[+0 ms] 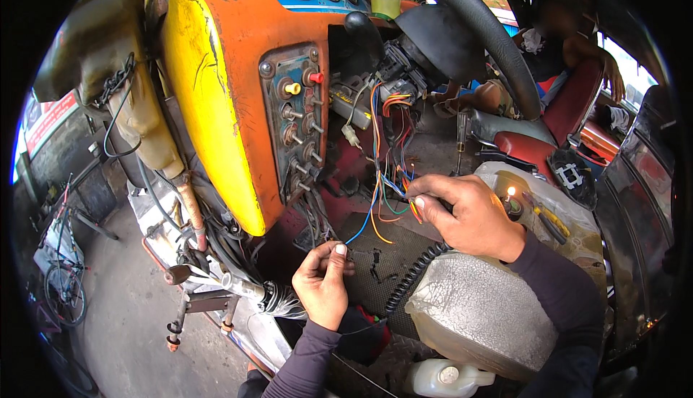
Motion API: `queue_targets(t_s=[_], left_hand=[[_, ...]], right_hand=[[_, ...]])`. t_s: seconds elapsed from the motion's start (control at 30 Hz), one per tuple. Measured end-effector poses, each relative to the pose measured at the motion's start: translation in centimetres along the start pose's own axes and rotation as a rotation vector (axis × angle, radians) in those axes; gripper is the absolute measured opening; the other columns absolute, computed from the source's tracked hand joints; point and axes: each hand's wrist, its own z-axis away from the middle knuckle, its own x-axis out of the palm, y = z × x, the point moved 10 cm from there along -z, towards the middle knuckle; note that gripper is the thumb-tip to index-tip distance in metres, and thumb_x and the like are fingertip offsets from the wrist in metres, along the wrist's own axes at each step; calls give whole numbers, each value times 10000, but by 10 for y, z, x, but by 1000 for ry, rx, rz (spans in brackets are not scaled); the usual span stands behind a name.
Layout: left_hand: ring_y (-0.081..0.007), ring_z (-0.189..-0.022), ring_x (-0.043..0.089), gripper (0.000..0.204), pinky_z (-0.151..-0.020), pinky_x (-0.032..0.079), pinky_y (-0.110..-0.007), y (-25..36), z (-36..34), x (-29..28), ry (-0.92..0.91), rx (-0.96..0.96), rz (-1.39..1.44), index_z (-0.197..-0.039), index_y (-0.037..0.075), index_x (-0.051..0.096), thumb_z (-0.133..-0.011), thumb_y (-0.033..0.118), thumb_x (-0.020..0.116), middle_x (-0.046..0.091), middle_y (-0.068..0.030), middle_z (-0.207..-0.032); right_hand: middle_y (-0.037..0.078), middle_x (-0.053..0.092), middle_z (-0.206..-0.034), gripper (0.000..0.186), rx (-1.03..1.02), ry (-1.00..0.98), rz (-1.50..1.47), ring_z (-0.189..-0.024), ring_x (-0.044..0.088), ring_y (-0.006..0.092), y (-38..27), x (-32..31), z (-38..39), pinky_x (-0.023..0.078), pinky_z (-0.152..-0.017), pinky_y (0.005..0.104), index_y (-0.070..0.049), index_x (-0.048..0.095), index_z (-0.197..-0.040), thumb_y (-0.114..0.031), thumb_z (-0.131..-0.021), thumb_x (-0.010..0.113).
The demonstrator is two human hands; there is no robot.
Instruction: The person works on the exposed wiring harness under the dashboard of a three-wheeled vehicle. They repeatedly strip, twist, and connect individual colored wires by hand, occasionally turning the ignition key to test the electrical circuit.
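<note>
A loose bundle of coloured wires (378,156) hangs below the steering column, with blue, orange and green ends spreading downward. My right hand (469,214) is closed at the right of the bundle, thumb and forefinger pinching several orange and red wires (416,210). Lower and to the left, my left hand (323,282) is closed in a pinch. Its fingertips are beside the lower end of a blue wire (361,229); whether they grip it or something small is hidden. A pale plug connector (350,135) dangles left of the bundle.
An orange and yellow dashboard (238,59) with a switch panel (292,109) stands left of the wires, under a black steering wheel (498,30). A small flame (511,191) burns near yellow-handled pliers (552,223) at right. A white jug (447,378) lies below. Another person (559,44) sits at far right.
</note>
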Motion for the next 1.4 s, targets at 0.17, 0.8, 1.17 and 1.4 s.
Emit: queue_targets(t_s=[0.17,0.8,1.17,1.4], left_hand=[[-77,-672,665,134,-641,560,-247,1,0,1,2,1,11,-1065,-45,733,-1009,76,729,721,-36,-793],[-114,-663,671,159,-624,580,-272,4,0,0,6,14,-23,-1065,-40,735,-1022,112,717,707,-57,-791],[-114,-666,673,161,-616,578,-269,5,1,-1,4,16,-26,-1061,-42,736,-1021,113,717,714,-58,-808],[-113,-673,678,160,-619,580,-269,-7,0,1,6,5,1,-1055,-44,739,-1016,110,723,724,-59,-821]], right_hand=[[197,751,-905,136,-10,11,29,-851,756,369,-1,-2,0,583,-736,429,-4,697,-1086,-64,-971,657],[209,747,-918,137,-9,44,22,-845,748,377,-1,-4,-1,572,-736,428,7,709,-1076,-62,-971,654],[198,760,-1000,346,80,12,10,-779,743,288,-15,-12,-3,562,-741,385,-33,649,-1297,-8,-953,629],[235,701,-766,660,-316,161,429,-655,693,383,-88,-33,-86,545,-671,467,-89,475,-1561,-32,-910,565]])
